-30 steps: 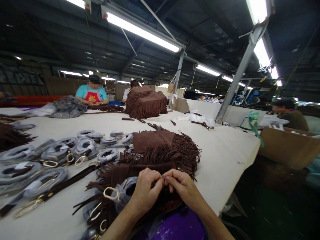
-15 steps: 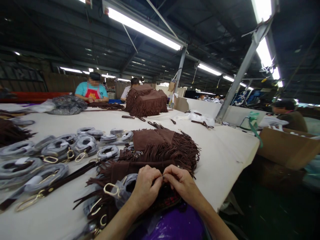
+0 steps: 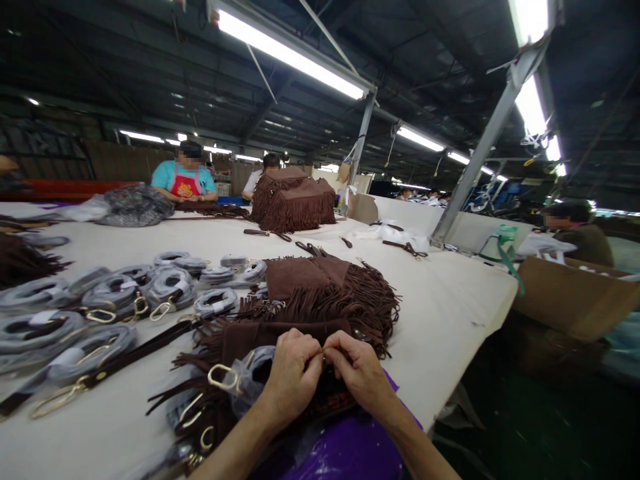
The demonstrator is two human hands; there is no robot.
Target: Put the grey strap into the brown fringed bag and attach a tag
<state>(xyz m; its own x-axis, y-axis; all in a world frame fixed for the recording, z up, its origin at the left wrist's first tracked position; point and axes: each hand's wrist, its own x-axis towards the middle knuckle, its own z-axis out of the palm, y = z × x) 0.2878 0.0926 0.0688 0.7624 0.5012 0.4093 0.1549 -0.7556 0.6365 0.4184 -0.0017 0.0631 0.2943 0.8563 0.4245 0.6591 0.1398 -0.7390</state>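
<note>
My left hand (image 3: 293, 377) and my right hand (image 3: 357, 370) meet fingertip to fingertip over the near edge of a brown fringed suede bag (image 3: 280, 337). Both hands are closed in a pinch on a small part at the bag's top edge, too small to name. A gold snap hook (image 3: 223, 378) on a grey-wrapped strap lies just left of my left hand. A second fringed bag (image 3: 325, 283) lies right behind the first. Purple plastic film (image 3: 345, 450) sits under my forearms.
Several coiled straps in grey wrap (image 3: 165, 287) with gold hooks cover the left of the white table (image 3: 450, 313). A pile of fringed bags (image 3: 293, 200) stands at the far side. Two people work there; another person sits right, behind a cardboard box (image 3: 575, 293).
My hands stay pinched together on the bag's edge and have shifted slightly away from me. The view has tilted a little.
</note>
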